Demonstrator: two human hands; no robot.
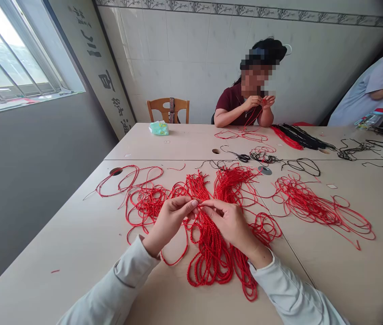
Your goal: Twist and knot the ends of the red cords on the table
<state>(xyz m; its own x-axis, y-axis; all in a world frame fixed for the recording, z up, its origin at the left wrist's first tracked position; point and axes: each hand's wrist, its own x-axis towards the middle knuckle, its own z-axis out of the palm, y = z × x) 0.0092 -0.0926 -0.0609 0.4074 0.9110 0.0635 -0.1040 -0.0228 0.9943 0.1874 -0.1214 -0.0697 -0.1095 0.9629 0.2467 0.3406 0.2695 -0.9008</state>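
Observation:
My left hand [174, 219] and my right hand [229, 222] meet fingertip to fingertip over the middle of the table. Both are closed in a pinch on a thin red cord, most of it hidden by the fingers. Right below them lies a thick bundle of twisted red cords [213, 253], looped at the near end. A second red bundle [233, 185] runs beside it, partly behind my right hand. Loose red cord [149, 201] is tangled to the left of my left hand.
Another red cord pile [313, 203] spreads at the right. Black scissors [243, 158] lie near black cords [265, 156] beyond the bundles. Across the table [76, 234] a person [232, 106] holds red cord. A green-white packet [159, 128] sits at the far left, before a wooden chair [180, 106].

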